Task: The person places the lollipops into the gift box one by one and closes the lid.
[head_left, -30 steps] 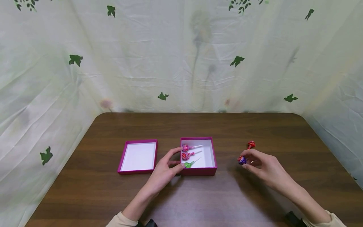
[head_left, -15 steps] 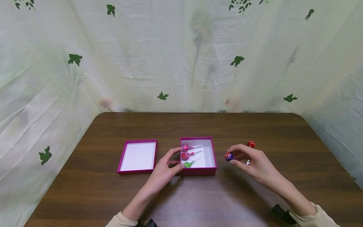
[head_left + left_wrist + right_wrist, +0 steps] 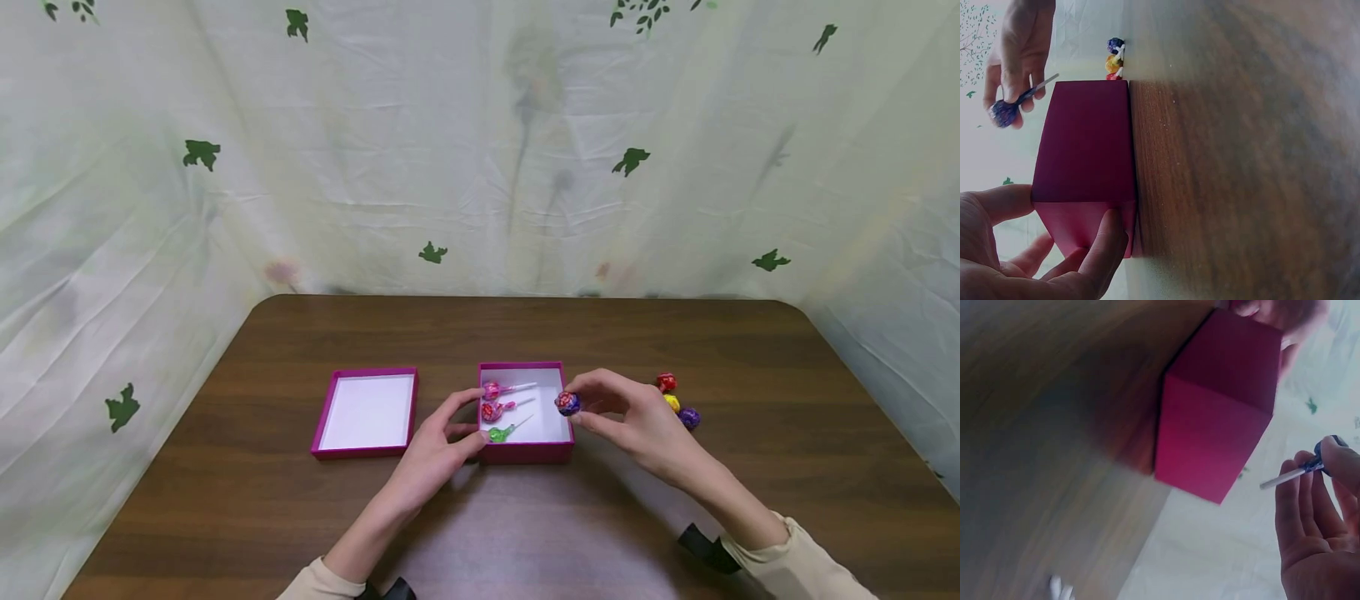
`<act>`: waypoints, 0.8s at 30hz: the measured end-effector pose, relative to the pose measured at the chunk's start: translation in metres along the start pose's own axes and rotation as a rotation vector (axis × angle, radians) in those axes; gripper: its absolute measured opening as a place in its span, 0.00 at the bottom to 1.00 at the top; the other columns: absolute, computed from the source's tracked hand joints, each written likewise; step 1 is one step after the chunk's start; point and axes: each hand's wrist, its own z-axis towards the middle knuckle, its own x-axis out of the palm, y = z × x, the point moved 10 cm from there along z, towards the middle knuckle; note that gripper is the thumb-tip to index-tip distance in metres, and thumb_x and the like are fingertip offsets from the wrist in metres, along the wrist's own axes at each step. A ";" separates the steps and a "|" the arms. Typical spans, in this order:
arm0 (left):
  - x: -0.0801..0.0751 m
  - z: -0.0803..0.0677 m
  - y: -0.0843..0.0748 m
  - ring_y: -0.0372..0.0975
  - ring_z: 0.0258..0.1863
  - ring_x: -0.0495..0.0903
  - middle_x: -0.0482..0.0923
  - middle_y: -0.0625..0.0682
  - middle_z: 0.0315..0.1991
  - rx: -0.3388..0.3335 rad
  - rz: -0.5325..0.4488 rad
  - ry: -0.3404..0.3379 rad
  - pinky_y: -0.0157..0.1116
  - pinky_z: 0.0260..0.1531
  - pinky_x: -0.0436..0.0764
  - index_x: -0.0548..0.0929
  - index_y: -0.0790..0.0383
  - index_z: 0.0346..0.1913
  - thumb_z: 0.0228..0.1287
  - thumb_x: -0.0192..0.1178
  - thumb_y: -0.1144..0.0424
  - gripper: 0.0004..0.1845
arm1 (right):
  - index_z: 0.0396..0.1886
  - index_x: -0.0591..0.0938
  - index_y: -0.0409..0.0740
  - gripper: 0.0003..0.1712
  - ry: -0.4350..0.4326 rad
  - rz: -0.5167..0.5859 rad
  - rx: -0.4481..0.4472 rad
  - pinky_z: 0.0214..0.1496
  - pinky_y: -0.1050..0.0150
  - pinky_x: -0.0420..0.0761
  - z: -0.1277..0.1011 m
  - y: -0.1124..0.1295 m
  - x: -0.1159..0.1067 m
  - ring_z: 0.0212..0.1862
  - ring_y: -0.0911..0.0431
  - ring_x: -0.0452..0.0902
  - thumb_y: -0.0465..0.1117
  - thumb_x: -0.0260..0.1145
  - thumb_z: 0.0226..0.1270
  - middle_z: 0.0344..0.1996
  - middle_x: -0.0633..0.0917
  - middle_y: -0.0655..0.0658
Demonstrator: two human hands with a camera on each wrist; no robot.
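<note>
Pinching a round, blue-and-red wrapped lollipop (image 3: 567,403), the right hand (image 3: 651,427) is holding it above the right rim of the square magenta box (image 3: 525,454). The left hand (image 3: 433,452) is resting unclenched fingers against the box's left wall. Three wrapped lollipops (image 3: 491,412), two pink, one green, are lying inside.

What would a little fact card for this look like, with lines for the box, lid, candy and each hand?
Box: pink outside, white inside, open
Lid: off, left of the box on the table
Inside box: pink lollipop, red-and-pink lollipop, green lollipop
Left hand: holds the box's left side
Right hand: pinches a red-and-blue lollipop near the box's right edge
Right side of table: red lollipop, yellow lollipop, purple lollipop
</note>
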 end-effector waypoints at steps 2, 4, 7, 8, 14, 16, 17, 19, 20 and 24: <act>0.000 0.000 0.000 0.51 0.56 0.76 0.68 0.53 0.67 0.000 -0.003 0.000 0.49 0.45 0.80 0.71 0.47 0.68 0.64 0.64 0.61 0.29 | 0.49 0.82 0.56 0.19 0.005 0.008 0.007 0.46 0.62 0.82 0.003 0.003 0.003 0.43 0.58 0.83 0.36 0.73 0.59 0.43 0.85 0.57; 0.000 0.000 -0.001 0.50 0.56 0.76 0.68 0.53 0.67 0.000 -0.003 -0.001 0.48 0.45 0.80 0.71 0.47 0.68 0.63 0.64 0.61 0.29 | 0.49 0.82 0.57 0.19 0.013 0.019 0.009 0.46 0.62 0.82 0.006 0.006 0.007 0.42 0.58 0.83 0.35 0.73 0.60 0.43 0.85 0.57; 0.000 0.001 0.000 0.50 0.56 0.77 0.68 0.53 0.67 -0.002 -0.001 -0.007 0.48 0.45 0.80 0.72 0.47 0.68 0.63 0.64 0.61 0.29 | 0.50 0.81 0.57 0.20 0.031 0.012 -0.005 0.46 0.61 0.82 0.011 0.010 0.012 0.42 0.59 0.83 0.35 0.72 0.61 0.42 0.85 0.58; 0.000 0.001 0.000 0.50 0.56 0.77 0.68 0.53 0.67 -0.003 0.001 -0.007 0.49 0.45 0.80 0.72 0.47 0.68 0.63 0.64 0.61 0.29 | 0.50 0.81 0.57 0.20 0.037 0.005 -0.016 0.46 0.61 0.83 0.013 0.011 0.014 0.42 0.59 0.83 0.35 0.72 0.61 0.42 0.85 0.58; 0.000 0.002 0.000 0.51 0.56 0.77 0.69 0.54 0.67 0.003 0.004 -0.010 0.48 0.46 0.80 0.72 0.47 0.67 0.63 0.64 0.62 0.29 | 0.50 0.83 0.55 0.18 0.082 -0.022 -0.055 0.46 0.61 0.82 0.025 0.016 0.027 0.42 0.61 0.84 0.35 0.72 0.62 0.42 0.85 0.57; 0.000 0.002 0.000 0.51 0.56 0.77 0.69 0.54 0.66 0.007 0.001 -0.009 0.48 0.46 0.80 0.72 0.47 0.67 0.64 0.64 0.63 0.29 | 0.49 0.83 0.54 0.16 0.104 -0.016 -0.048 0.47 0.62 0.82 0.029 0.016 0.032 0.43 0.61 0.84 0.35 0.71 0.63 0.42 0.85 0.57; 0.000 0.001 0.000 0.51 0.56 0.77 0.69 0.54 0.66 0.009 -0.001 -0.007 0.48 0.46 0.80 0.72 0.47 0.67 0.64 0.64 0.63 0.29 | 0.49 0.83 0.53 0.15 0.116 -0.015 -0.045 0.47 0.62 0.82 0.030 0.015 0.035 0.43 0.60 0.83 0.35 0.71 0.63 0.41 0.85 0.56; 0.000 0.001 0.000 0.51 0.56 0.77 0.69 0.54 0.66 0.007 -0.007 -0.002 0.48 0.46 0.80 0.72 0.48 0.68 0.64 0.64 0.63 0.29 | 0.48 0.84 0.52 0.14 0.142 -0.014 -0.027 0.46 0.61 0.82 0.034 0.012 0.041 0.42 0.60 0.83 0.35 0.71 0.63 0.41 0.85 0.56; 0.001 0.001 0.000 0.51 0.56 0.77 0.70 0.54 0.66 0.008 -0.009 0.001 0.49 0.46 0.81 0.71 0.48 0.68 0.64 0.64 0.62 0.29 | 0.48 0.84 0.51 0.14 0.157 -0.018 -0.016 0.46 0.61 0.82 0.035 0.010 0.044 0.42 0.60 0.83 0.35 0.71 0.63 0.41 0.85 0.56; 0.001 0.001 0.000 0.52 0.56 0.77 0.70 0.55 0.65 0.009 -0.015 0.010 0.49 0.46 0.81 0.71 0.48 0.68 0.65 0.64 0.62 0.29 | 0.47 0.84 0.51 0.15 0.237 -0.053 0.005 0.45 0.61 0.82 0.041 0.002 0.057 0.41 0.61 0.81 0.34 0.71 0.62 0.40 0.84 0.56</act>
